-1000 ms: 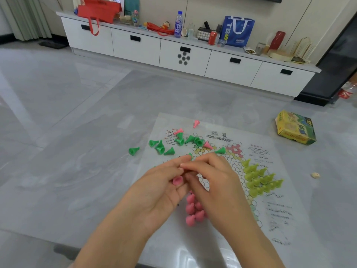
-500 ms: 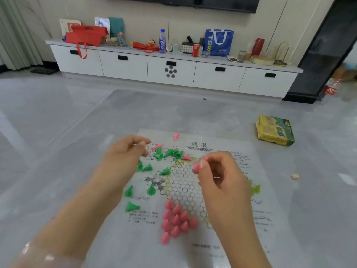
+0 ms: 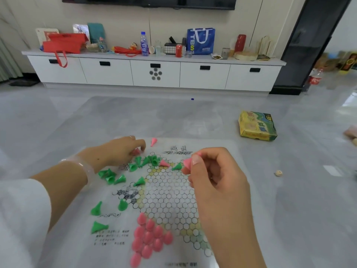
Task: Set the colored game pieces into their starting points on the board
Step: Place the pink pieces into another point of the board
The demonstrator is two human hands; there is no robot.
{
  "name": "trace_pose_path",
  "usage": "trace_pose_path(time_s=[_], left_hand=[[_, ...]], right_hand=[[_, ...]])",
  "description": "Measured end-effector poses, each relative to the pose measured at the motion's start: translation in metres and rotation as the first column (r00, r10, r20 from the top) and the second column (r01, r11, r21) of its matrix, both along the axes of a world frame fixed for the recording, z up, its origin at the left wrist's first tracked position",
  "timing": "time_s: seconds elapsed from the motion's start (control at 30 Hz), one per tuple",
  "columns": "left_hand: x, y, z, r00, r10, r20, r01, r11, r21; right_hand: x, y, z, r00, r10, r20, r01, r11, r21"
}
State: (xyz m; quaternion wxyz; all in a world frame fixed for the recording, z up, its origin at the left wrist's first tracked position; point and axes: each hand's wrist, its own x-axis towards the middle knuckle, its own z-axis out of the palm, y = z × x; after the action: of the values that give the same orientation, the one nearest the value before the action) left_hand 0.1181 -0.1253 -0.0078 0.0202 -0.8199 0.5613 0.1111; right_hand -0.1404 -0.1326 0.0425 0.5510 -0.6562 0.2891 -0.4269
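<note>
A paper checkers board with a hexagon grid lies on the grey table. Several pink cone pieces stand clustered in the board's near point. Green cone pieces lie scattered over the far left part, some tipped over. My right hand hovers above the board's right side and pinches a pink piece between thumb and fingers. My left hand reaches to the far left corner, fingertips curled onto a pink piece lying there. Two more pink pieces lie loose near the far edge.
A yellow-green game box sits on the table at the right, with a small die nearer to me. A white cabinet with bags, bottles and cans stands across the room.
My left hand has moved away from me to the far left corner onto a pink piece. The right hand keeps its pink piece raised. The view has tilted up.
</note>
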Motion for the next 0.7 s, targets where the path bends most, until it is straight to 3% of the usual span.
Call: trace_pose_path(time_s=[0.2, 0.37, 0.43, 0.63, 0.7], left_hand=[[0.009, 0.000, -0.012, 0.995, 0.022, 0.094, -0.020, 1.000, -0.020], [0.002, -0.022, 0.000, 0.984, 0.170, -0.054, -0.177, 0.964, -0.200], [-0.006, -0.037, 0.003, 0.984, 0.174, -0.049, -0.180, 0.955, -0.236], [-0.021, -0.065, -0.006, 0.971, 0.142, 0.195, -0.132, 0.989, -0.062], [-0.021, -0.066, -0.012, 0.966, 0.166, 0.196, -0.161, 0.986, -0.041]], right_hand=[[-0.001, 0.002, 0.001, 1.000, -0.001, -0.008, 0.002, 0.999, 0.034], [0.001, 0.001, -0.005, 0.999, -0.011, -0.044, 0.014, 0.997, 0.072], [0.003, 0.001, -0.006, 0.998, -0.005, -0.068, 0.010, 0.997, 0.079], [0.007, -0.001, -0.010, 0.996, -0.010, -0.092, 0.018, 0.997, 0.081], [0.007, -0.002, -0.010, 0.995, -0.013, -0.095, 0.021, 0.996, 0.087]])
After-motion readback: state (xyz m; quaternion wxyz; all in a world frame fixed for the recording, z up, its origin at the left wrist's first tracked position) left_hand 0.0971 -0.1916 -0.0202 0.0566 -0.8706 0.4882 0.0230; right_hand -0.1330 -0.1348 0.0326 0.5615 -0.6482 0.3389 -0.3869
